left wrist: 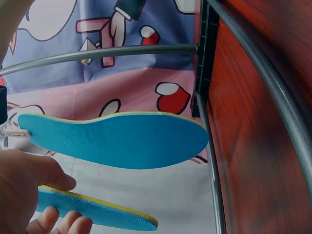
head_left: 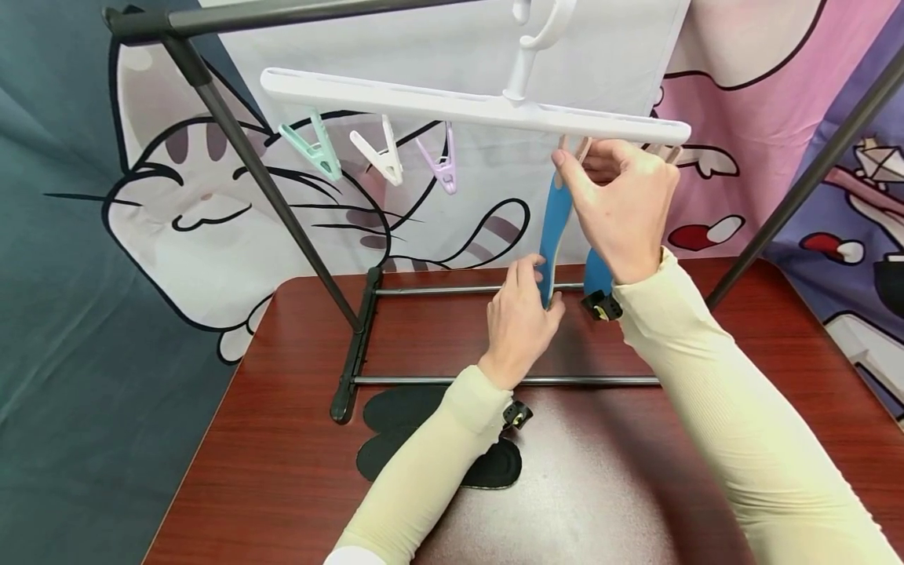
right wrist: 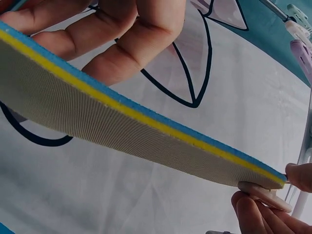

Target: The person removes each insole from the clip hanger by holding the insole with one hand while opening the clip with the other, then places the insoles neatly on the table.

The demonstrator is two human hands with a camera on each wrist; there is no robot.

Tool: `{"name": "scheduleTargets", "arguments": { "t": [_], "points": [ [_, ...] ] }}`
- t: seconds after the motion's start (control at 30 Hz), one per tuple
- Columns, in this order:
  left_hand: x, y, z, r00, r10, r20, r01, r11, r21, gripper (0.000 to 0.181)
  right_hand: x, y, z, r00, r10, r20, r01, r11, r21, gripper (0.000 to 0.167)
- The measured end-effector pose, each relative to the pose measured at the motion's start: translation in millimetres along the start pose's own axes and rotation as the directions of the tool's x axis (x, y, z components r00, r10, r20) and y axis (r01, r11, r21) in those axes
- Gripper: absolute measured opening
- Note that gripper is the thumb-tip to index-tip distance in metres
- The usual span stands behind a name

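A blue insole (head_left: 555, 224) with a yellow layer and a ribbed grey underside hangs lengthwise below a white hanger (head_left: 424, 98). Near its lower end, my left hand (head_left: 519, 322) holds it between thumb and fingers. My right hand (head_left: 628, 204) is up at the hanger, pinching a beige clothespin (right wrist: 265, 196) at the insole's upper end. In the right wrist view, the clothespin's tip overlaps that end. A second blue insole (left wrist: 122, 141) hangs from another clip; in the head view, my right hand and sleeve partly cover it.
Green (head_left: 315, 147), white (head_left: 381, 151) and purple (head_left: 441, 161) clothespins hang along the hanger's left side. A dark metal rack (head_left: 261, 173) stands on the reddish-brown table (head_left: 282, 439). Black insoles (head_left: 494, 464) lie at the front, partly under my left sleeve. A printed cloth hangs behind.
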State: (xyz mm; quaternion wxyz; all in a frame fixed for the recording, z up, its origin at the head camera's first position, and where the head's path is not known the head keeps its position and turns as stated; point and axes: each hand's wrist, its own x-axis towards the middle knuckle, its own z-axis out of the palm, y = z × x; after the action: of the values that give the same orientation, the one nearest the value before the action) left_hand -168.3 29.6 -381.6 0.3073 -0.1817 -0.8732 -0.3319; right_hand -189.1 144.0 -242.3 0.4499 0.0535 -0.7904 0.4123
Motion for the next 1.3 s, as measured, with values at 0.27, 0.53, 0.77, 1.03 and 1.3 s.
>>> {"name": "scheduleTargets", "arguments": {
  "t": [0.27, 0.53, 0.77, 1.03, 1.3],
  "points": [
    [-0.3, -0.6, -2.1, 0.999, 0.039, -0.010, -0.039, 0.999, -0.013, 0.048, 0.1, 0.5, 0.2, 1.000, -0.021, -0.007, 0.021, 1.000, -0.009, 0.034],
    [-2.9, -0.1, -2.7, 0.997, 0.076, -0.019, -0.076, 0.997, 0.004, 0.046, 0.9, 0.7, -0.4, 0.999, -0.046, -0.005, 0.046, 0.999, -0.007, 0.035],
    [-4.1, 0.8, -2.2, 0.995, 0.090, -0.039, -0.090, 0.996, 0.007, 0.043, 1.9, 0.3, -0.6, 0.999, -0.044, -0.009, 0.044, 0.999, -0.010, 0.033],
    [-5.2, 2.3, -2.0, 0.996, 0.076, -0.040, -0.076, 0.997, -0.003, 0.044, 1.4, -0.6, 2.7, 0.999, -0.032, -0.029, 0.031, 0.999, -0.024, 0.030],
    [-6.6, 2.0, -1.5, 0.996, 0.074, -0.047, -0.074, 0.997, -0.004, 0.046, 1.8, -1.3, 2.9, 0.999, -0.020, -0.039, 0.018, 0.999, -0.038, 0.027]
  ]
}}
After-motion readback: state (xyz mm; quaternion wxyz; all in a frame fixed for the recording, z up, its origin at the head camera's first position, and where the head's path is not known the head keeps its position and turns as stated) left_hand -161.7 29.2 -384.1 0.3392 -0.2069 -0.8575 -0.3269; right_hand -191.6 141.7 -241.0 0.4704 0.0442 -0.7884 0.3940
